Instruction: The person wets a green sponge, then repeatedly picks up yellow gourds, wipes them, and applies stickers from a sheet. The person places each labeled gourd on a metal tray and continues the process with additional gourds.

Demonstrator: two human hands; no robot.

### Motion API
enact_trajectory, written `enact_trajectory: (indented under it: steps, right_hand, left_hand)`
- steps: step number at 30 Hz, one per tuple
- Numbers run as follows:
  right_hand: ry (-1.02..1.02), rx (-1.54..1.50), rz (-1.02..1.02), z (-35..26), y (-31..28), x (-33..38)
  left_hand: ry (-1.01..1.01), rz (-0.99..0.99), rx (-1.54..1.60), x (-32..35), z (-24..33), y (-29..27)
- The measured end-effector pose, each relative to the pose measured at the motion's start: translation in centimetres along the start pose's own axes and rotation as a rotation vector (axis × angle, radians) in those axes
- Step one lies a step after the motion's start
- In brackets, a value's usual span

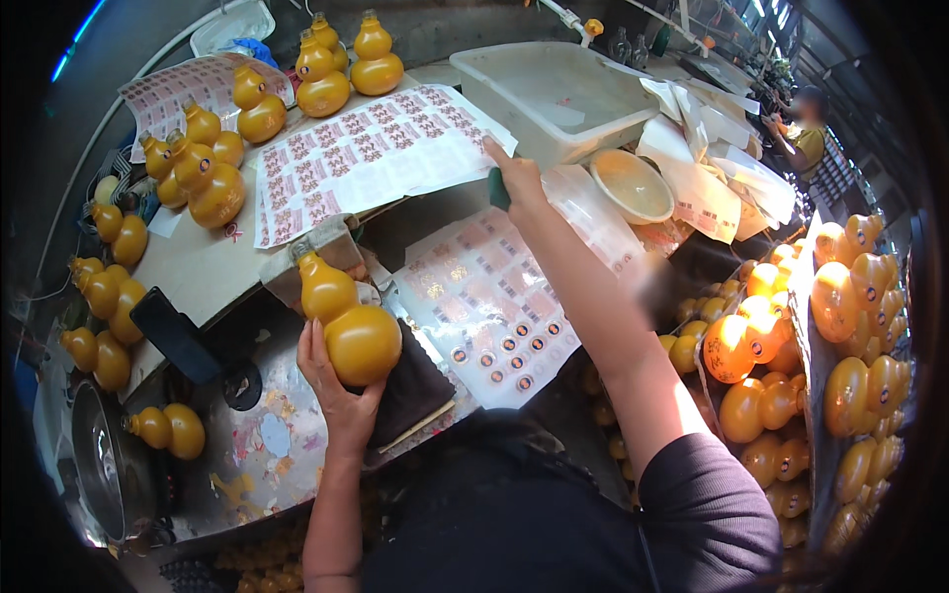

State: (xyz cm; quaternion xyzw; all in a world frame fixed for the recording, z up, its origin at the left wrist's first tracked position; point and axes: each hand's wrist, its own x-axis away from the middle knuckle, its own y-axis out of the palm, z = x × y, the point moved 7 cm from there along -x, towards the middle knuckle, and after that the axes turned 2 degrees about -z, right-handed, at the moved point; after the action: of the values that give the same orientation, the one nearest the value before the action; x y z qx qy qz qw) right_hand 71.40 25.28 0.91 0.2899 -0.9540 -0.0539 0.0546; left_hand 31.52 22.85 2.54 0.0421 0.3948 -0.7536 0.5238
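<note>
My left hand [341, 400] is wrapped round the lower bulb of a glossy amber-yellow gourd-shaped bottle [364, 344]. The bottle leans with its neck away from me, its top by a cloth-covered block [331, 237]. My right arm is stretched forward. At its end my right hand [519, 183] is at the right edge of a white sheet of red printed stickers [371, 148], fingertips near its corner. A small dark green piece [498, 190] sticks out of that hand; its kind is hidden. A clear sheet of round dark and gold stickers [494, 316] lies below my right forearm.
Several gourd bottles [259, 107] stand along the back and left. A phone [176, 334] on a stand and a metal bowl [104, 460] are left. A translucent tub [554, 94], a small basin [633, 186] and racked gourds [761, 395] lie right. Another person [806, 143] is far right.
</note>
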Motion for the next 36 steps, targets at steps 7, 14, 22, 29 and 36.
enact_trajectory:
  steps: [7, 14, 22, 29, 36]
  right_hand:
    - [-0.105, -0.054, 0.228, 2.6, -4.2, -3.1]
    - [-0.376, -0.061, -0.09, -3.6, -2.7, 3.3]
    - [-0.444, 0.508, -1.311, -10.6, 9.5, 18.6]
    - [-0.729, 0.919, -1.715, -7.7, 17.1, 25.2]
    - [-0.75, 0.765, -1.195, -6.3, 17.9, 21.5]
  left_hand:
    - [-0.031, -0.023, 0.018, 0.2, -1.6, -0.5]
    - [-0.094, -0.111, 0.082, 0.2, -2.3, -0.9]
    - [-0.133, -0.122, 0.055, -0.2, -1.6, -1.4]
    - [-0.368, -0.324, 0.873, 0.1, -3.4, -1.3]
    - [-0.496, -0.208, 0.841, -0.9, -3.1, -0.4]
